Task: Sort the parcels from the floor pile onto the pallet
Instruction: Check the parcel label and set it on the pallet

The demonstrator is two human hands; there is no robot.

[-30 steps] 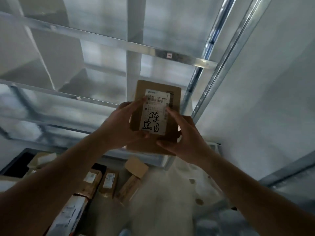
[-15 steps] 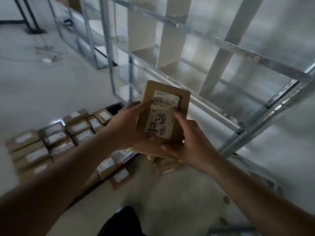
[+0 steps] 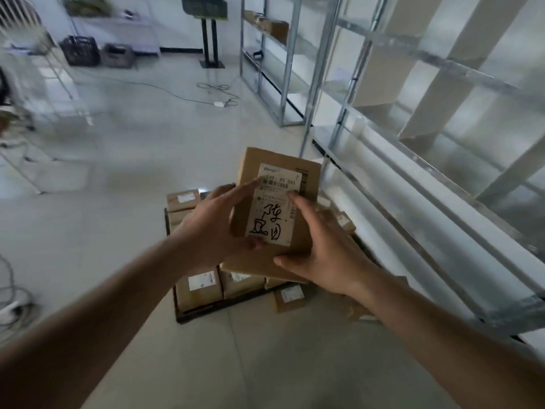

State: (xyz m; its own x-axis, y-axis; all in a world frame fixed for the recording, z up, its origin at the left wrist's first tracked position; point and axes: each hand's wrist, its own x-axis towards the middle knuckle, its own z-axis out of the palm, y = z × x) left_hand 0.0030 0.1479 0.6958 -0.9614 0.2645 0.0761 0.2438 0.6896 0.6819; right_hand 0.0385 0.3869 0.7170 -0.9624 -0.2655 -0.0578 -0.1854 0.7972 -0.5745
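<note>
Far left, at frame edge: tangled grey cables (image 3: 11, 302) lying on the pale tiled floor (image 3: 124, 160). Upper left, against the back wall: two dark plastic crates (image 3: 97, 51) side by side. Further in, a white power adapter (image 3: 219, 104) with a thin cord trailing across the tiles.

Centre: left hand (image 3: 212, 228) curled round the left edge of a flat brown cardboard parcel (image 3: 306, 178), forefinger stretched up onto the white shipping label (image 3: 275, 206), thumb pressed to the label's lower edge. Parcel held upright in the air, slightly tilted, label facing the camera, black handwritten marks over printed barcodes. Behind and below it, a black pallet (image 3: 203, 315) on the floor, carrying rows of labelled brown boxes (image 3: 199, 286); much of it hidden by the hands and the held parcel.

Right of centre: right hand (image 3: 327, 255) gripping the parcel's right and lower edge, forefinger up along the label's right side, thumb underneath at the bottom. Just right of the pallet, loose parcels (image 3: 289, 298) lying on the floor, partly hidden behind the right wrist.

Right side: grey metal shelving (image 3: 383, 137) running along the wall, cream upright dividers (image 3: 430, 93) standing on its shelves.
</note>
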